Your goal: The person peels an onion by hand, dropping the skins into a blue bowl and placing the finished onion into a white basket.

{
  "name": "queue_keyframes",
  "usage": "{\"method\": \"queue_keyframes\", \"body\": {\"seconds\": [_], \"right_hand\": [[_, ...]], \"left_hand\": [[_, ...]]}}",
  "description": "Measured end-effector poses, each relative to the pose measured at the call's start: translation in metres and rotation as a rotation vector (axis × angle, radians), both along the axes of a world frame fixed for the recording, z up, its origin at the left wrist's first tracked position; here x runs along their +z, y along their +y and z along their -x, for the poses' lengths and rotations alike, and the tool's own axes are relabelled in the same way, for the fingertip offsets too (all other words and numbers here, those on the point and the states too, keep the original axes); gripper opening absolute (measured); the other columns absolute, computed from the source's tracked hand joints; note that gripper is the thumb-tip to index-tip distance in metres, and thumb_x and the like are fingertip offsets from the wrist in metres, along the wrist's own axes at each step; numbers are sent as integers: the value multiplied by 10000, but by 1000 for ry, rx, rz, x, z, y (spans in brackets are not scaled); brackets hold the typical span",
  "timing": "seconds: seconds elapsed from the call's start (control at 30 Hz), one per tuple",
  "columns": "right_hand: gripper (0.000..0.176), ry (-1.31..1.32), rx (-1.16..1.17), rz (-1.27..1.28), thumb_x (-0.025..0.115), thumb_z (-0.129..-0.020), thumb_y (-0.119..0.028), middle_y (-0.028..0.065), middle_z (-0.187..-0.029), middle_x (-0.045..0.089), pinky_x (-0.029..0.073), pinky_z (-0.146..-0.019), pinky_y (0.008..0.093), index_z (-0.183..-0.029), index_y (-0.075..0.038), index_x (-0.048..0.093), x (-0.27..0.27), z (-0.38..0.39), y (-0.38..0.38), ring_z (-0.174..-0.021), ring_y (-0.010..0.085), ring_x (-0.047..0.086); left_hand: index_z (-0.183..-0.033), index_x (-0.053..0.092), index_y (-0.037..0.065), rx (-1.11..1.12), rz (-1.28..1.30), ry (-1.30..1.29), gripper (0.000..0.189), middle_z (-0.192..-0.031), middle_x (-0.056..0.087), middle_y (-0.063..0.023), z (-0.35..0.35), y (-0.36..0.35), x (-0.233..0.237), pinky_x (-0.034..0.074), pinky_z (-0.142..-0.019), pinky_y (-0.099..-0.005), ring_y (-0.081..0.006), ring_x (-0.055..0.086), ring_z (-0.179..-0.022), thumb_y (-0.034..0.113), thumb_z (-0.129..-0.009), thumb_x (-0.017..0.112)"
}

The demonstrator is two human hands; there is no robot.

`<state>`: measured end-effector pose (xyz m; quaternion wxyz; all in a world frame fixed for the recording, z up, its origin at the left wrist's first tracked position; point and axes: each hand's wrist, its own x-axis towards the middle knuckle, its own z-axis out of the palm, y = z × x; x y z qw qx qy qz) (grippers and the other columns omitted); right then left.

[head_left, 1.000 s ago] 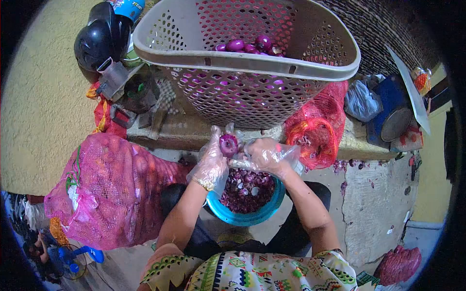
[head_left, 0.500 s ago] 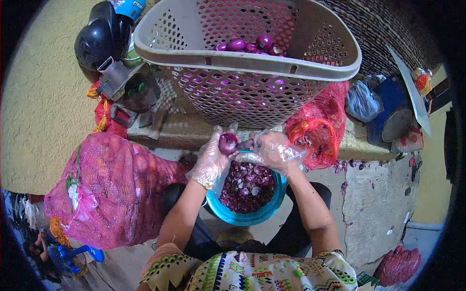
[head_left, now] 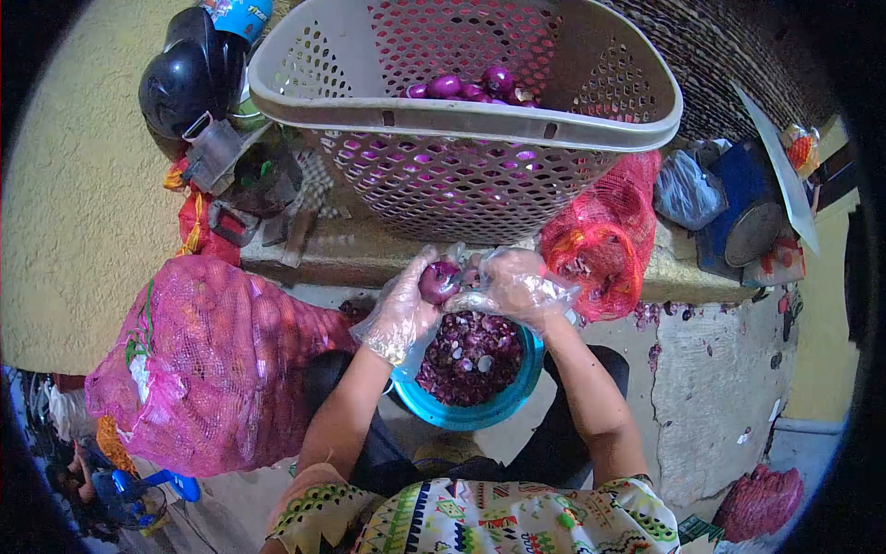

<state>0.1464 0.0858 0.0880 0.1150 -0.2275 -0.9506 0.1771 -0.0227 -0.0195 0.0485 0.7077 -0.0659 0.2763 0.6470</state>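
A purple-red onion (head_left: 440, 282) is gripped in my left hand (head_left: 406, 305), which wears a clear plastic glove. My right hand (head_left: 519, 282), gloved the same way, is closed right beside the onion; its fingers curl around something I cannot make out. Both hands are over the far rim of a blue basin (head_left: 461, 421). Inside the basin lies a heap of onion skins (head_left: 469, 365) with a few pale cut pieces. Past my hands stands a large grey-beige plastic basket (head_left: 443, 185) with peeled onions (head_left: 471, 90) in it.
At left bulges a pink mesh sack (head_left: 217, 360) full of onions. A red mesh sack (head_left: 600, 258) leans beside the basket. Black helmet (head_left: 180, 88) and containers sit on the ledge at upper left. Another sack (head_left: 761, 503) is at lower right, and a person (head_left: 78, 471) at lower left.
The onion has turned slightly in my left hand and sits a little more to the right and lower. My right hand stays close against it. The view has shifted slightly.
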Motion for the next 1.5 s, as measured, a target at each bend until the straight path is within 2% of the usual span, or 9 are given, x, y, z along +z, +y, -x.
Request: {"method": "queue_keyframes", "body": {"seconds": [0.17, 0.27, 0.6, 0.77, 1.0, 1.1, 1.2, 1.27, 1.5], "right_hand": [[496, -12, 1, -3, 698, -752, -615, 154, -671, 659, 516, -586, 474, -819, -124, 725, -6, 2, 0, -649, 349, 670], [504, -7, -1, -44, 684, -763, -622, 160, -666, 662, 526, -584, 467, -790, -120, 736, -26, 3, 4, -640, 348, 674], [603, -38, 48, 64, 626, -776, -721, 158, -655, 661, 522, -590, 477, -809, -131, 745, -5, 6, -3, -618, 345, 671], [508, 6, 91, 52, 649, -814, -621, 173, -647, 652, 520, -598, 484, -774, -123, 737, -18, 6, 0, -618, 360, 665], [393, -81, 123, -11, 682, -793, -502, 180, -636, 640, 509, -593, 489, -749, -114, 721, -15, 6, -2, -601, 362, 653], [461, 6, 135, -100, 667, -782, -590, 149, -598, 635, 520, -562, 471, -711, -138, 715, -34, 5, 0, -562, 345, 654], [510, 33, 109, -38, 691, -744, -644, 146, -615, 645, 519, -570, 470, -722, -135, 706, -25, 6, -3, -576, 346, 658], [575, 168, 11, 108, 707, -704, -694, 147, -645, 659, 517, -580, 466, -736, -120, 699, -13, 5, -5, -602, 348, 666], [638, 150, -41, 116, 694, -687, -738, 144, -675, 670, 511, -591, 459, -768, -105, 708, -10, 8, -6, -636, 340, 676]], "left_hand": [[-1238, 547, 12, 80, -3, 42, 416, -1149, 639, -177, -5, 1, -14, 580, -854, -481, -320, 658, -1013, 315, -964, 629], [-1180, 578, 19, 129, 103, 99, 410, -1110, 657, -171, -4, 2, -16, 567, -887, -514, -329, 670, -977, 354, -954, 643], [-1165, 611, 60, 76, 144, -20, 420, -1083, 655, -173, 1, 0, -22, 589, -784, -499, -354, 670, -913, 402, -928, 668], [-1153, 616, 60, 100, 173, 6, 412, -1084, 660, -169, 0, 0, -21, 591, -769, -507, -364, 668, -917, 407, -934, 657], [-1160, 588, 55, 97, 208, 64, 417, -1113, 651, -158, 4, 2, -23, 586, -804, -520, -325, 664, -965, 426, -969, 601], [-1162, 597, 62, 118, 234, 73, 420, -1116, 659, -161, 5, 5, -21, 585, -805, -514, -327, 668, -963, 430, -959, 613], [-1155, 601, 63, 130, 204, 80, 422, -1119, 667, -174, 4, 4, -16, 586, -799, -510, -346, 673, -955, 434, -954, 615], [-1150, 598, 59, 113, 175, 108, 422, -1132, 663, -183, 5, 2, -17, 585, -803, -512, -356, 672, -962, 434, -958, 608], [-1159, 588, 44, 58, 112, 4, 449, -1140, 654, -211, 8, 2, -30, 606, -769, -494, -368, 672, -969, 444, -954, 608]]}}
